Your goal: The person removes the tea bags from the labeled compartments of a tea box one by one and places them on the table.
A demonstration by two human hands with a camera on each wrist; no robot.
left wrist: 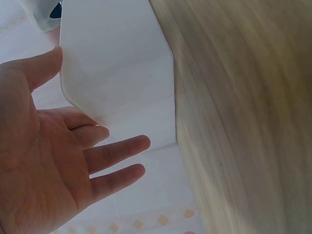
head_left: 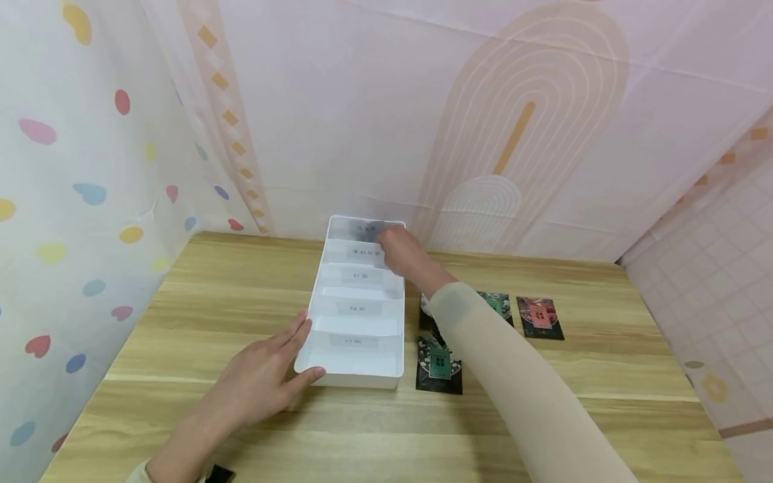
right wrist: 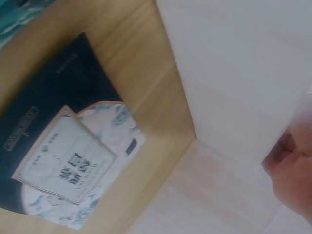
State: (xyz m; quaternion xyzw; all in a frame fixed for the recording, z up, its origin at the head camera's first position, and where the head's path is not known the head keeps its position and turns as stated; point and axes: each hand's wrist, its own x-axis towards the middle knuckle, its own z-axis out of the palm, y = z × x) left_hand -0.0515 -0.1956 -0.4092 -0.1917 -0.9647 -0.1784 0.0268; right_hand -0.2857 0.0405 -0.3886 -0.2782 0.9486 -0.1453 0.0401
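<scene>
A long white divided box (head_left: 359,381) stands on the table, with several compartments in a row and a printed label in each. At its near left corner my left hand (head_left: 266,376) touches the rim, fingers mostly straight; the left wrist view shows the thumb against the box edge and the palm (left wrist: 44,161) off the wall. My right hand (head_left: 406,251) is at the farthest compartment, over the right rim, fingers curled. Whatever may be between those fingers is hidden. In the right wrist view only part of the hand (right wrist: 295,170) shows, beside the box wall (right wrist: 239,73).
Right of the box lie dark flat packets: one with a green label (head_left: 439,365), another green one (head_left: 496,304) partly behind the right sleeve (head_left: 513,376), and a red-labelled one (head_left: 539,317). A white-labelled packet (right wrist: 68,156) shows close up. Patterned curtains (head_left: 338,121) hang behind the wooden table (head_left: 241,295).
</scene>
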